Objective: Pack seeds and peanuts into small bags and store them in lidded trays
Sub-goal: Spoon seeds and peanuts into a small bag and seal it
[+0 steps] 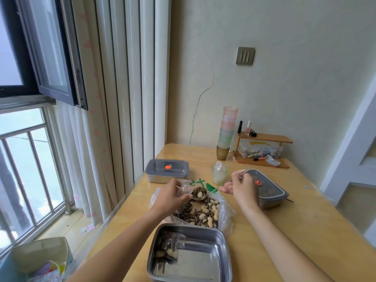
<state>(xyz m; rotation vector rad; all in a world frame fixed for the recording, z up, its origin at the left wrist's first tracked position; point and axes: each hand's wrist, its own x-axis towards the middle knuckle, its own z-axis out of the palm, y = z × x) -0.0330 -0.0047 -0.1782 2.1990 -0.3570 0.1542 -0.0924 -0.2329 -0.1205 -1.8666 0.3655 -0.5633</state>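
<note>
**Seeds and peanuts (203, 212) heaped on plastic, one packed bag in the open tray**

The striped seeds and pale peanuts lie mixed in a loose heap on a spread plastic sheet (225, 212) in the middle of the wooden table (295, 231). The left hand (173, 197) pinches a small clear bag (183, 188) by its mouth, over the far edge of the heap. The right hand (244, 189) has its fingers curled round a slim metal spoon (243, 172), whose loaded end reaches to the bag's mouth.

Nearest the camera stands an open steel tray (203, 259). One filled bag (168, 248) of seeds and peanuts lies against its left wall.

Two more steel trays carry grey lids with an orange dot. One (166, 170) is on the far left of the table. The other (272, 192) is at the right, partly behind the right hand, with dark contents showing through its lid.

A green cup (219, 175) beyond the heap holds crumpled clear plastic.
</note>
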